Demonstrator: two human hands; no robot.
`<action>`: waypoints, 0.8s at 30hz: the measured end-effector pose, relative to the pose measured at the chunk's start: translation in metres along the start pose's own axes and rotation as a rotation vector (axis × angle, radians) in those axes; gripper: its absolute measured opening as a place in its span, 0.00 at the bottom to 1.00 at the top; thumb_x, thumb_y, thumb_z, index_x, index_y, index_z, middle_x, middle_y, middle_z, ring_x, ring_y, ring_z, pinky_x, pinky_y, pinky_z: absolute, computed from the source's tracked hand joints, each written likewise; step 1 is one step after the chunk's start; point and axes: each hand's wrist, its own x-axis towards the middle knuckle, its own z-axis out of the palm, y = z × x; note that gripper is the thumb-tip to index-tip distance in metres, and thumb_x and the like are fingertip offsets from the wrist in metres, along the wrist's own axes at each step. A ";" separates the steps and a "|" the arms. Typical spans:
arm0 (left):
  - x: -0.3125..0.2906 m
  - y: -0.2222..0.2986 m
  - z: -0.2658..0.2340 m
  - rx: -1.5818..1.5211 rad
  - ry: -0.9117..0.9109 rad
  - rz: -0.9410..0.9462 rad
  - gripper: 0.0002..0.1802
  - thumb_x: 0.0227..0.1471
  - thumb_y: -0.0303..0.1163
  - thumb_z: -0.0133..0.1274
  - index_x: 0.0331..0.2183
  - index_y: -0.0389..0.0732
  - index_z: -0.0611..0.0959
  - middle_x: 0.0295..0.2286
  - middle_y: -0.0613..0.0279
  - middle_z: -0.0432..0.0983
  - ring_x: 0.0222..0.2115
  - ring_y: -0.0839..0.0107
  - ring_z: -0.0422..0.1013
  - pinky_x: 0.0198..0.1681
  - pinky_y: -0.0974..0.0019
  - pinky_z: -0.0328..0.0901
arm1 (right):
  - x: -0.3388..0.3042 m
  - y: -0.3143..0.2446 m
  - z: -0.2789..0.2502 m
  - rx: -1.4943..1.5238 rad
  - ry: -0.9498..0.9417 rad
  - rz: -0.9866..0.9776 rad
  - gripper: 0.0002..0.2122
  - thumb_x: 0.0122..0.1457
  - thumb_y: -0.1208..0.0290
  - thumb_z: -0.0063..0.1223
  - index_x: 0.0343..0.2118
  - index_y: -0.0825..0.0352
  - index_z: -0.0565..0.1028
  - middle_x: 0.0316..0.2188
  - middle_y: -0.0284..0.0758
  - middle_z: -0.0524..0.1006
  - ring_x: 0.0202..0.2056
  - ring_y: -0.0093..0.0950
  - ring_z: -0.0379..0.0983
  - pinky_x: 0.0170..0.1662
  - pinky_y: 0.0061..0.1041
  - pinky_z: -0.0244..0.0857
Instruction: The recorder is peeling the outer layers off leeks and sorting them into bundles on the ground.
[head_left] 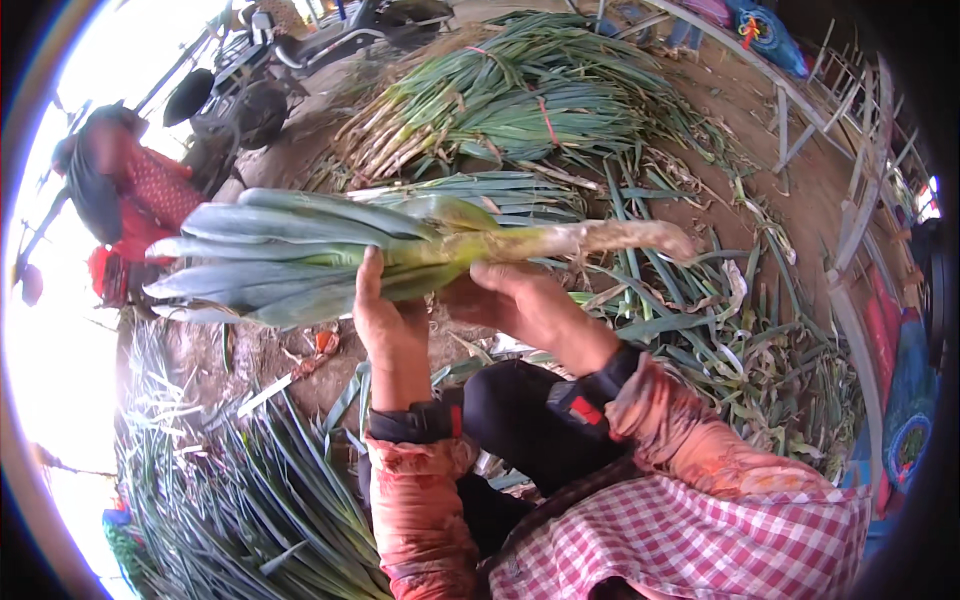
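Both hands hold one leek (pixel 410 245) lengthwise in front of the body, above the floor (pixel 290 375). The left hand (pixel 388 315) has its fingers closed around the leaves, thumb uppermost; the right hand (pixel 535 308) holds near where leaves meet stalk, its fingers partly hidden. The pale root end juts freely rightward, over scattered leaves (pixel 780 385). The leaf tips overlap a person in red (pixel 150 200) in view; the gap between cannot be told. Tied bundles (pixel 500 100) border the far side, a loose heap (pixel 250 500) the near left, and a metal rail (pixel 855 225) the right.
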 end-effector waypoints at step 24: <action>0.011 0.001 -0.014 0.379 0.267 0.195 0.19 0.41 0.28 0.49 0.38 0.30 0.68 0.31 0.54 0.68 0.29 0.64 0.67 0.34 0.62 0.63 | 0.044 0.013 0.001 -0.865 -0.110 -0.323 0.07 0.41 0.73 0.51 0.26 0.67 0.72 0.19 0.26 0.72 0.23 0.13 0.61 0.29 0.17 0.59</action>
